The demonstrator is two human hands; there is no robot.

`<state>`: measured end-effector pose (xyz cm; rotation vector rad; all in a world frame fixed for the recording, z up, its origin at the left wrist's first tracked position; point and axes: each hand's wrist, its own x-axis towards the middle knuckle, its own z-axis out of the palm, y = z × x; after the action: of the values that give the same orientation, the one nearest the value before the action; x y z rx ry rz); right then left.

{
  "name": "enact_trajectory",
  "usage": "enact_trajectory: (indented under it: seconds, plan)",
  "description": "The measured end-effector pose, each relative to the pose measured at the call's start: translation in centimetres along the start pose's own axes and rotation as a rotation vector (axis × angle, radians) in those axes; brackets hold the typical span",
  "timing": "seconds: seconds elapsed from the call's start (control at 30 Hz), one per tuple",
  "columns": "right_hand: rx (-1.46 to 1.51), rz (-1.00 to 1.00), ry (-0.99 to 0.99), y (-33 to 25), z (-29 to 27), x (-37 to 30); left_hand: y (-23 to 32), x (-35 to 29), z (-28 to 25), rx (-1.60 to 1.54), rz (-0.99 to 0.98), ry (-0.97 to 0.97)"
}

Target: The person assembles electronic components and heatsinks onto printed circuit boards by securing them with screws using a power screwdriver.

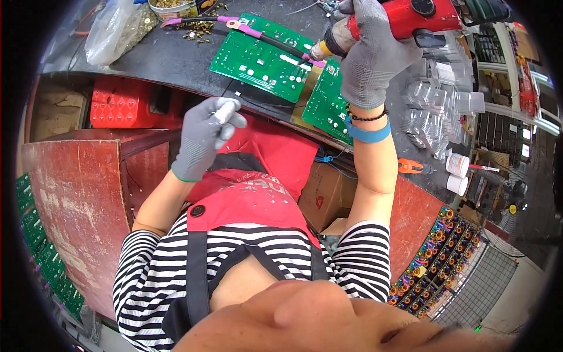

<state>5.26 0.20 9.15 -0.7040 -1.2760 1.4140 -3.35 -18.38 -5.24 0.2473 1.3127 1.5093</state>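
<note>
My right hand (375, 64), in a grey glove, is wrapped round the front of a red power drill (422, 16). The drill's yellow-and-black nose points left and down, at the end of a black cable (272, 40) with pink sleeves and a ring terminal. That cable lies across a green circuit board (252, 63); a second green circuit board (324, 102) is beside it, under my right wrist. My left hand (205, 132), also gloved in grey, hovers before the table edge with fingers curled together. Whitish material shows at its fingertips; what they hold, if anything, I cannot make out.
On the dark table (170, 70) are a clear plastic bag (117, 35), a tub (173, 9) and loose brass screws (202, 28). Clear plastic pieces (434, 111), an orange tool (412, 166) and white tubs (457, 175) lie to the right. A red bin (120, 102) sits below.
</note>
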Motion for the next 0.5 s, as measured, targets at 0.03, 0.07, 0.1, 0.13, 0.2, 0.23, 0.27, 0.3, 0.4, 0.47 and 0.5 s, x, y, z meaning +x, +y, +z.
enact_trajectory:
  seconds: [0.03,0.07,0.1,0.13,0.2,0.23,0.27,0.3,0.4,0.47,0.5]
  plan:
    - [-0.013,0.000,0.015,0.1,0.2,0.1,0.2,0.3,-0.3,0.015,0.017,0.034]
    - [-0.026,0.000,0.030,0.3,0.2,0.2,0.2,0.8,-0.6,0.031,0.034,0.067]
    - [-0.033,0.004,0.030,0.5,0.3,0.2,0.0,1.2,-1.1,0.025,0.027,0.067]
    - [-0.041,0.053,0.043,0.7,0.3,0.1,-0.3,1.6,-1.6,-0.056,0.101,0.067]
    - [-0.056,0.105,0.057,1.2,0.2,0.0,-0.5,2.5,-2.2,-0.140,0.168,0.069]
    - [-0.049,0.162,0.047,1.4,-0.1,0.1,-0.3,2.8,-2.4,-0.189,0.204,0.096]
    - [-0.042,0.219,0.036,1.6,-0.2,0.2,-0.2,3.3,-2.6,-0.238,0.240,0.123]
    - [-0.048,0.222,0.038,1.8,-0.1,0.3,-0.1,3.9,-3.0,-0.289,0.244,0.145]
    - [-0.049,0.069,0.050,2.2,0.3,0.6,0.7,5.2,-3.3,-0.322,0.248,0.136]
    - [-0.108,0.074,0.134,2.0,0.9,0.6,0.6,5.8,-3.5,-0.347,0.248,0.109]
    - [-0.113,0.076,0.134,2.0,0.9,0.6,0.8,5.9,-3.3,-0.347,0.229,0.098]
